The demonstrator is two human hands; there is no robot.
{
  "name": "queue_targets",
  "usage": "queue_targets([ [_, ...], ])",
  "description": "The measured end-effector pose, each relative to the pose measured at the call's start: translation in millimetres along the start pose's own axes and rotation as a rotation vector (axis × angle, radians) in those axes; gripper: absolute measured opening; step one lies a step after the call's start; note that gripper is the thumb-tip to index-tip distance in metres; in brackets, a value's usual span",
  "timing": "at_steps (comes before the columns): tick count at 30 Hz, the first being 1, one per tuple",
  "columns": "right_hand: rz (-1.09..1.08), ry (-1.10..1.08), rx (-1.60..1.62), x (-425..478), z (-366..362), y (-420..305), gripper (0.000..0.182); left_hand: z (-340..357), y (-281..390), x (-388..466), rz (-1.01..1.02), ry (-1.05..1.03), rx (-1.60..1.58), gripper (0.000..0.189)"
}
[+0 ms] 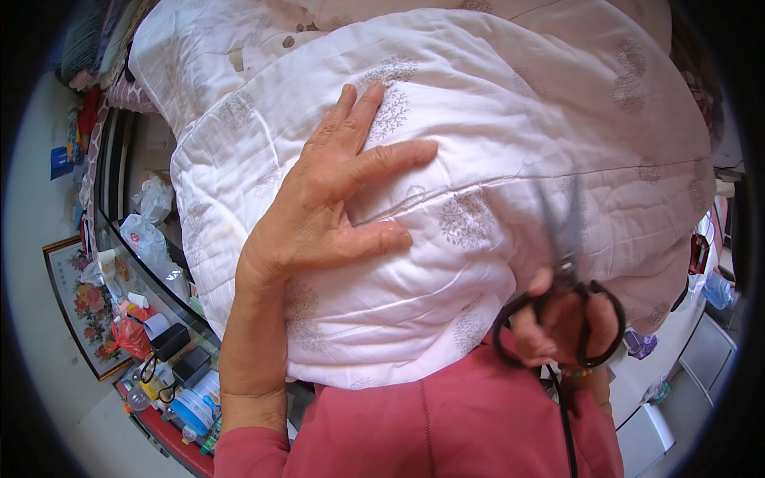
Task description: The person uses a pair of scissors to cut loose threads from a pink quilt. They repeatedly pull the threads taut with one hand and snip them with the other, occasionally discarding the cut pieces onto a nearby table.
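A white quilt (382,334) with grey tree prints lies bunched before me and over my lap. My left hand (334,191) rests flat on it, fingers spread, beside a stitched seam (466,186) that runs to the right. Near the thumb and forefinger, a loose loop of thread (416,192) lies on the seam. At the right, my right hand (541,328) holds black-handled scissors (565,263) by the finger loops. Their blades are parted and blurred, pointing away from me over the quilt.
At the left, a glass-topped counter holds plastic bags (146,239), a red bag (132,334), black boxes (170,342) and a blue-and-white container (197,406). A framed flower picture (89,299) is beyond. Grey chairs (708,346) stand at the right; a black cord (563,412) hangs near my right side.
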State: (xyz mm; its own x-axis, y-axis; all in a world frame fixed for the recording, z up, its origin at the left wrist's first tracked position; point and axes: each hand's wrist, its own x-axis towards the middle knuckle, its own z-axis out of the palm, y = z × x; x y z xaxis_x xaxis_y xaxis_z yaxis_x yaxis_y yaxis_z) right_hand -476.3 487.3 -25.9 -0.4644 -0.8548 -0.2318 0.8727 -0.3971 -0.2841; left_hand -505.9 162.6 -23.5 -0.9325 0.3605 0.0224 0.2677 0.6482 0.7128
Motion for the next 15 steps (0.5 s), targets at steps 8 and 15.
queue_targets([
  [8, 0.261, 0.025, 0.063, 23.0, 9.6, 4.9, 0.062, 5.2, -3.7, 2.2, -0.052, -0.027, 0.105, 0.076],
  [15, 0.278, 0.027, 0.121, 28.6, 9.2, 5.5, 0.061, 7.2, -7.6, 2.1, -0.041, -0.028, 0.087, 0.077],
])
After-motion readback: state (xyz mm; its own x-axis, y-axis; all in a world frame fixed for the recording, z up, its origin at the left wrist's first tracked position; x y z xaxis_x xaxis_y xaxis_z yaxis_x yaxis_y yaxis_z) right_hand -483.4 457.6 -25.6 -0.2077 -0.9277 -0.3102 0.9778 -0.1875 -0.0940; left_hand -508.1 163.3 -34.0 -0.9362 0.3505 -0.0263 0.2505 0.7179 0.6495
